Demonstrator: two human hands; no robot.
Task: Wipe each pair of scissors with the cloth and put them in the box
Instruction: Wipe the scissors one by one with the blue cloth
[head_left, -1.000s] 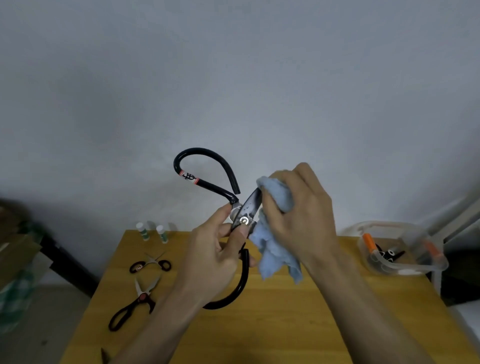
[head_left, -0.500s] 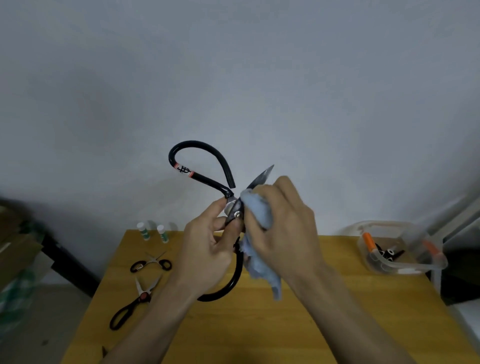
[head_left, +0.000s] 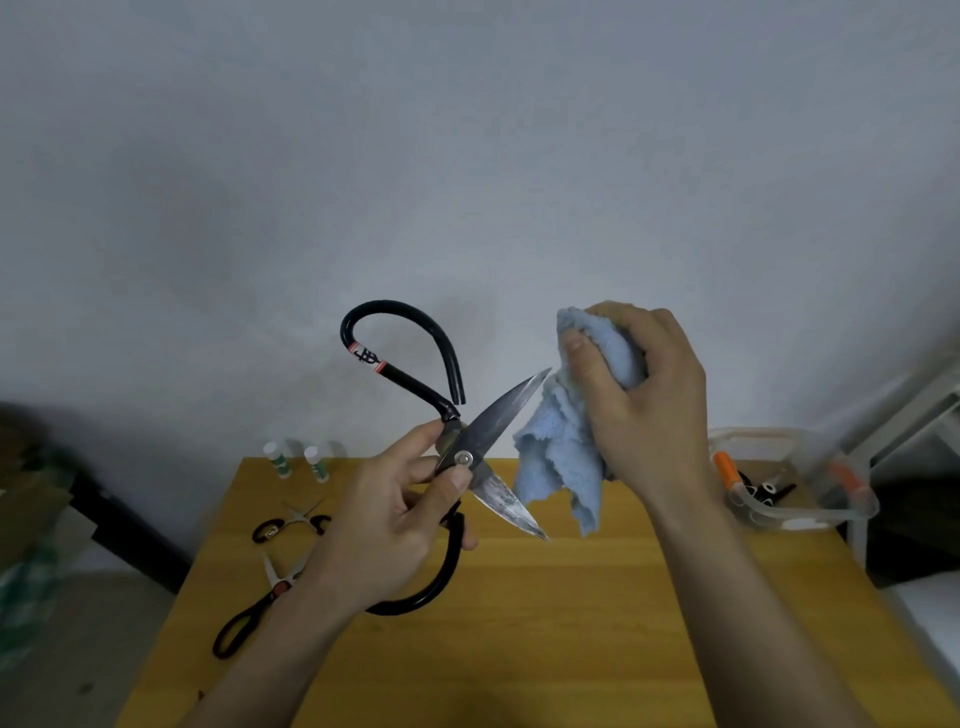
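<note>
Wiping the big black-handled scissors (head_left: 470, 457) is the step we judge to be in hand. In the head view, our left hand (head_left: 387, 525) holds them by the pivot, thumb and fingers curled round the metal there, blades spread apart (edges bare, so care is due). Just right of that hand, our right hand (head_left: 636, 395) bunches the blue cloth (head_left: 563, 447) in curled fingers, the cloth hanging just beside the upper blade's tip; whether it touches we cannot tell. Next we would draw the cloth along each blade, then carry the scissors to the clear box (head_left: 795, 480), below and right of the right hand. Two more pairs (head_left: 291, 522) (head_left: 260, 605) lie left of the left hand.
</note>
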